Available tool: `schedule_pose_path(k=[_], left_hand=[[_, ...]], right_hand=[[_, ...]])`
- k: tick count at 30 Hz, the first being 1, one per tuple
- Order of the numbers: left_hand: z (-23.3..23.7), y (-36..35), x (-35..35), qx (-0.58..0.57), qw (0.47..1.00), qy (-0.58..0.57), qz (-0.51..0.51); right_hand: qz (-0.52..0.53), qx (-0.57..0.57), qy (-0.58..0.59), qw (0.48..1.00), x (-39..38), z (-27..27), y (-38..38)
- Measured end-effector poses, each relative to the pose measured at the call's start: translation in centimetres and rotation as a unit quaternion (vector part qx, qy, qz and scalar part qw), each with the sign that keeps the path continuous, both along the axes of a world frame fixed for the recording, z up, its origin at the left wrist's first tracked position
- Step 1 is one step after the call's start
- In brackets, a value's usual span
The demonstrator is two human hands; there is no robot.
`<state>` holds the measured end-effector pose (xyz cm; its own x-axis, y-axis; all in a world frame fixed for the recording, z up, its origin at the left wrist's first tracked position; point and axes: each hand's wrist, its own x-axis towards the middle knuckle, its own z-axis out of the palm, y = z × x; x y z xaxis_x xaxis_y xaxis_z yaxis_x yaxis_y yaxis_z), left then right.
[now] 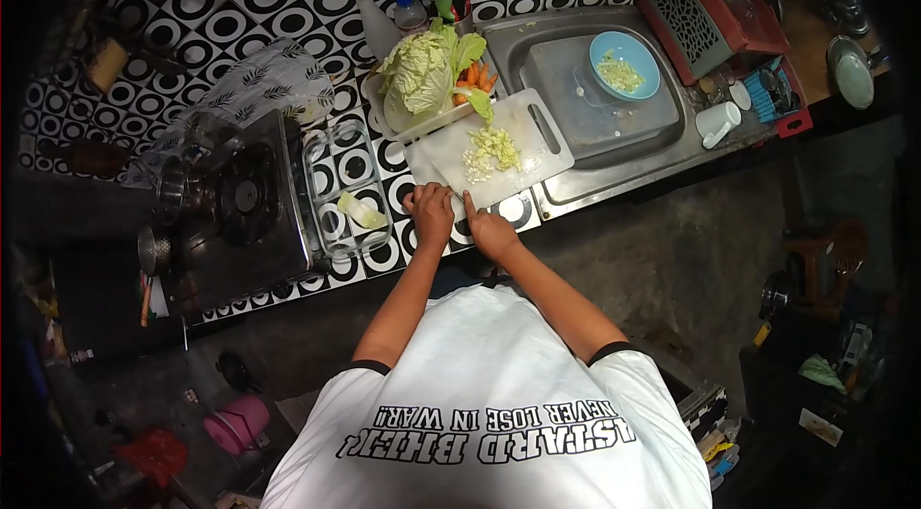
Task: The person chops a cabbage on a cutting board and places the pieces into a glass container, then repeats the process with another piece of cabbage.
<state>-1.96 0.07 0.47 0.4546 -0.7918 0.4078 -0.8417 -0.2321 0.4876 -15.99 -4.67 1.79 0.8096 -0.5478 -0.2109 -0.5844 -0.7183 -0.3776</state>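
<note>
A white cutting board (539,164) lies across the counter and the sink's edge, with a heap of chopped pale-green cabbage (494,150) on it. My right hand (492,233) is closed at the board's near edge, its index finger stretched along a knife (449,177), whose thin blade points away over the board; the handle is hidden in my palm. Just left of it, my left hand (431,213) rests on the board's near left corner with bent fingers. What lies under those fingers is hidden. A piece of cabbage (362,211) lies in a glass dish (331,242) to the left.
Behind the board, a container (386,121) holds a head of cabbage (420,72) and carrots (477,79). A blue bowl (650,56) of chopped cabbage sits on a grey lid over the sink (691,116). A stove (259,192) stands left; a white mug (718,119) lies right.
</note>
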Motion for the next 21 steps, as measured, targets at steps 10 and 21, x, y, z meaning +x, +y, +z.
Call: schedule_pose_path(k=[10, 21], left_hand=[[-0.3, 0.2, 0.0, -0.004, 1.0, -0.014, -0.002], [0.5, 1.2, 0.0, 0.066, 0.997, 0.031, -0.03]], right_hand=[[-0.013, 0.048, -0.007, 0.999, -0.9, 0.4, -0.7], [-0.039, 0.072, -0.031, 0.996, -3.4, 2.1, -0.4]])
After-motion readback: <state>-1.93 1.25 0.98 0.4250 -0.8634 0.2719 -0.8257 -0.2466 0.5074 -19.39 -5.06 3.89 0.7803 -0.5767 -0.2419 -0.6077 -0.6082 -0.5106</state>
